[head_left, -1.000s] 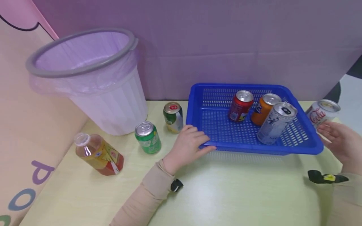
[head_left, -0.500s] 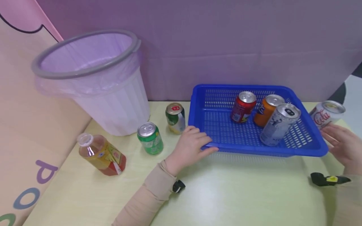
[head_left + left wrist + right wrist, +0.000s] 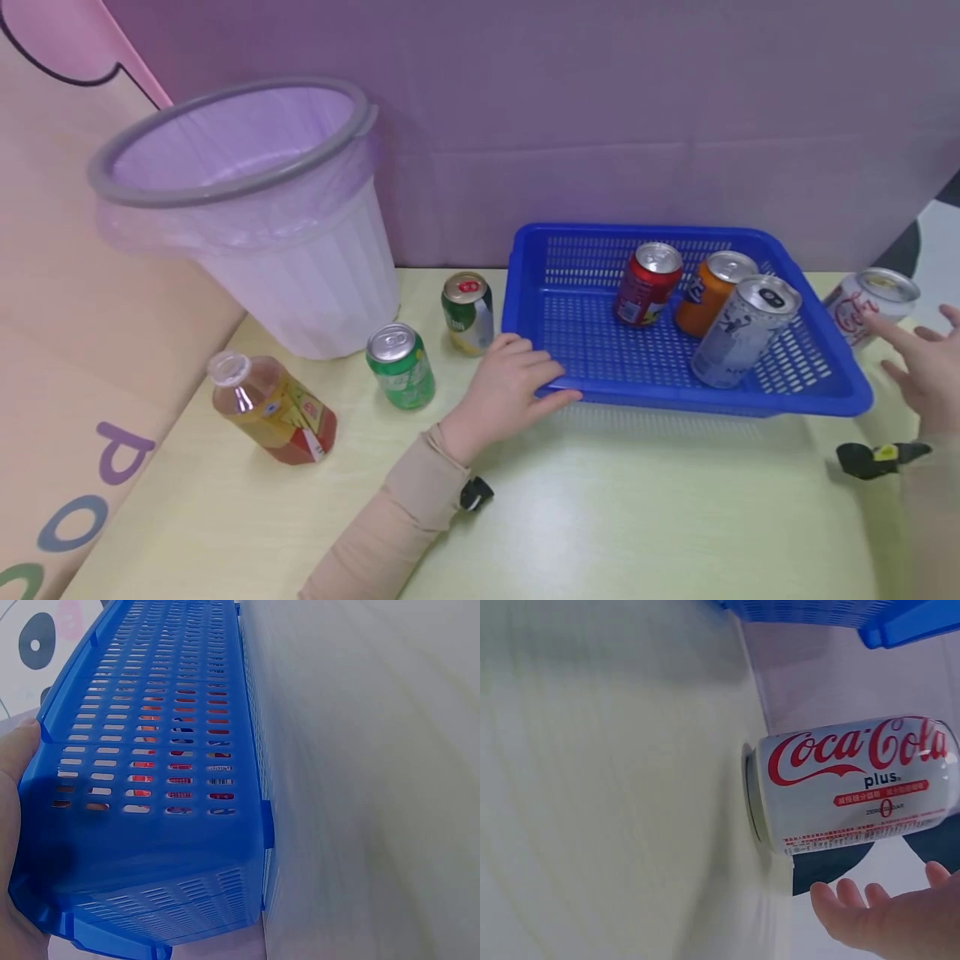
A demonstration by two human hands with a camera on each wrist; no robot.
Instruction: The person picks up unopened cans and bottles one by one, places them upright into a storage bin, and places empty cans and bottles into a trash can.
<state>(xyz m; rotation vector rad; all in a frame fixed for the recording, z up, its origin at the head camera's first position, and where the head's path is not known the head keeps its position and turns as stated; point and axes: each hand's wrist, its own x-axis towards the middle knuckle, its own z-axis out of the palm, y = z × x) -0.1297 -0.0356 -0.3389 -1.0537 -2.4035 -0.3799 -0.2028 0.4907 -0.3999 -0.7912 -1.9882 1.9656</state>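
Observation:
My left hand (image 3: pixel 504 385) grips the front left corner of a blue plastic basket (image 3: pixel 517 292), and in the left wrist view part of the hand shows at its rim. A red can (image 3: pixel 643 292), an orange can (image 3: pixel 701 307) and a tall silver-white can (image 3: pixel 738 342) stand in the basket's right half. To the right of the basket, a white Coca-Cola can (image 3: pixel 855 780) stands upright on the table. Close beside this can is my right hand (image 3: pixel 926 371), its fingers spread and loosely bent. A gap shows between can and fingers in the right wrist view.
Left of the basket stand a dark green can (image 3: pixel 467 321) and a lighter green can (image 3: pixel 405 379). A capped bottle of amber drink (image 3: pixel 277 417) stands farther left. Behind them is a tall lined bin (image 3: pixel 300 275). A purple cloth-like wall (image 3: pixel 637 125) backs the table (image 3: pixel 600 517).
The right hand's fingers, at the white can's lower side before, have come away and spread. The left hand keeps its grip on the basket. The head view has shifted slightly.

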